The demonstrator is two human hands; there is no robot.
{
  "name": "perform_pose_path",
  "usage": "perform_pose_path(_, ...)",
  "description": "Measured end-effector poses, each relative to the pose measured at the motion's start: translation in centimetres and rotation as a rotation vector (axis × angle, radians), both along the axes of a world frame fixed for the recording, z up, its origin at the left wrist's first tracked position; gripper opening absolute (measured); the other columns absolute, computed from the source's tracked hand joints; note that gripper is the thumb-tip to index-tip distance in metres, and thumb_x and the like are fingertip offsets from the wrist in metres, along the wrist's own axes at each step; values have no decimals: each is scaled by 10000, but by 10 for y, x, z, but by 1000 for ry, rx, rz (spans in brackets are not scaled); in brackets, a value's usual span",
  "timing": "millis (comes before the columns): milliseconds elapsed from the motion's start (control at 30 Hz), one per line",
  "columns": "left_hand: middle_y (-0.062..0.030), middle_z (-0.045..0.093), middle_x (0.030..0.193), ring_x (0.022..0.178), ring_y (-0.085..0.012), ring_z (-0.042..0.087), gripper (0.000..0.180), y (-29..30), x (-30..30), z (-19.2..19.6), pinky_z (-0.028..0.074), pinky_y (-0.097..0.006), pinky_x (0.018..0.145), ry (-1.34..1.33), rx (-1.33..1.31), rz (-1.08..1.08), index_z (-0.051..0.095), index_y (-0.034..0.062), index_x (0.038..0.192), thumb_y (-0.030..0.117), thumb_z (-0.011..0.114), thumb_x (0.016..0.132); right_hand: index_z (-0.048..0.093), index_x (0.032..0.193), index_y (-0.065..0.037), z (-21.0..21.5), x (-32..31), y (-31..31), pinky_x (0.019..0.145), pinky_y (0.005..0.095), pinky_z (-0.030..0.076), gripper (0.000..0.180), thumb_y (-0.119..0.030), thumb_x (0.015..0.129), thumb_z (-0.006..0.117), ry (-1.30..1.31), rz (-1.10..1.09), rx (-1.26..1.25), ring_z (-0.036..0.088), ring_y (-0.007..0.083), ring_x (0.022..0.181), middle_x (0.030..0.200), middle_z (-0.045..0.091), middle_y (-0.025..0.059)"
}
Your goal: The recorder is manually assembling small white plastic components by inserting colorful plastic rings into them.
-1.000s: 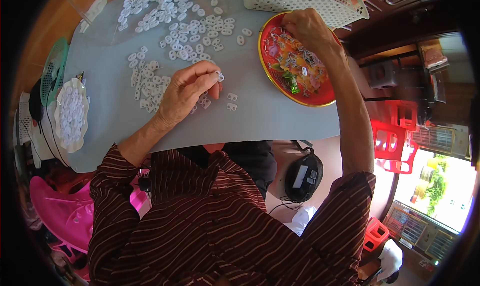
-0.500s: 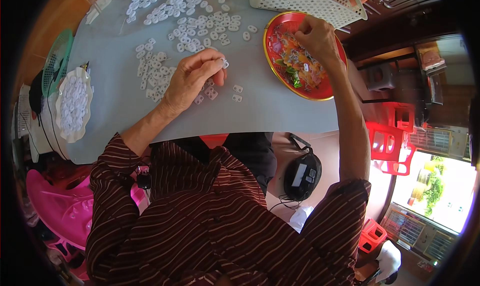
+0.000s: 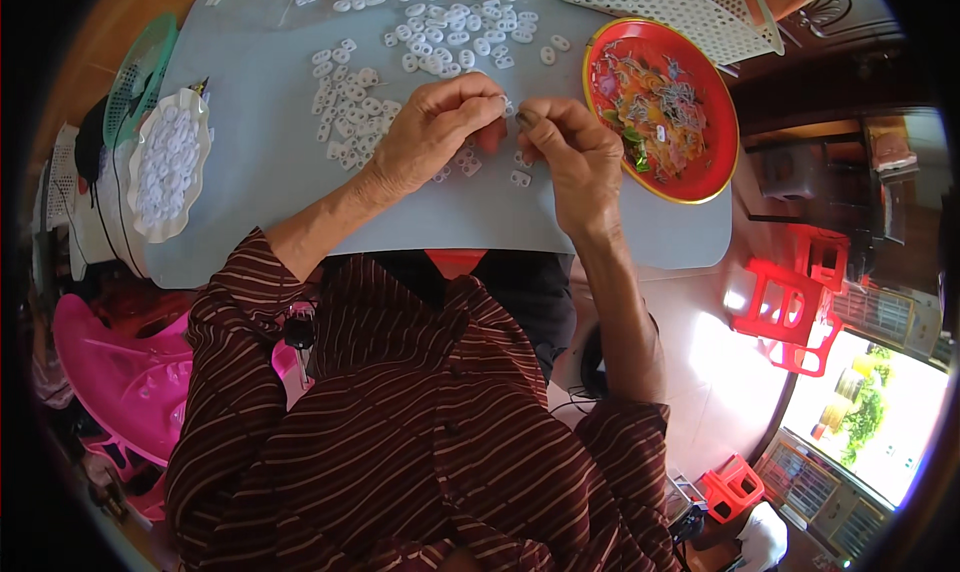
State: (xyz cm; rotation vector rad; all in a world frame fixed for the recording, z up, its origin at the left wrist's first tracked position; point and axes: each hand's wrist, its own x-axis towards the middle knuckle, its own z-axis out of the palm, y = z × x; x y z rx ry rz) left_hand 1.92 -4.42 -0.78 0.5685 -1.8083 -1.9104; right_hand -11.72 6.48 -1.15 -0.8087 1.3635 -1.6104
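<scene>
My left hand pinches a small white plastic piece between thumb and fingertips, above the near part of the grey table. Close beside it on the right, my right hand has thumb and forefinger pressed together; whatever is in that pinch is too small to make out. Loose white two-holed plastic pieces lie left of my left hand, and a larger spread of similar pieces lies beyond. One white piece rests below my right hand. A red round tray with a gold rim holds many tiny silvery parts.
A scalloped white dish full of white pieces stands at the table's left edge, with a green mesh basket behind it. A white perforated basket is at the far right. Red stools and a pink chair stand on the floor.
My right hand has left the red tray and come left and nearer, beside my left hand. The left hand still pinches its white piece. The whole view has shifted slightly.
</scene>
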Motion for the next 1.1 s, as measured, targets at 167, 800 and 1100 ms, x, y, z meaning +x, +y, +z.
perform_pose_path(167,5,566,691,664,-62,505,209,2,-1,0,414,-216,626,12,-53,46,584,13,858,201,506,907,599,1037,-26,2,5,-8,646,227,450,175,-68,867,609,-72,-115,-74,565,80,743,894,626,16)
perform_pose_path(800,13,543,681,644,-50,477,179,2,-1,-9,418,-227,579,1,-142,35,576,20,869,189,520,891,577,1063,-35,3,10,-8,649,221,443,216,-77,858,629,-52,-145,-57,569,83,744,882,628,15)
perform_pose_path(1100,16,503,623,553,-62,447,146,10,0,-4,395,-233,503,-25,-448,65,573,17,876,153,520,891,585,1041,-20,0,12,-5,661,216,452,197,-80,859,631,65,-156,-122,558,79,733,847,625,23)
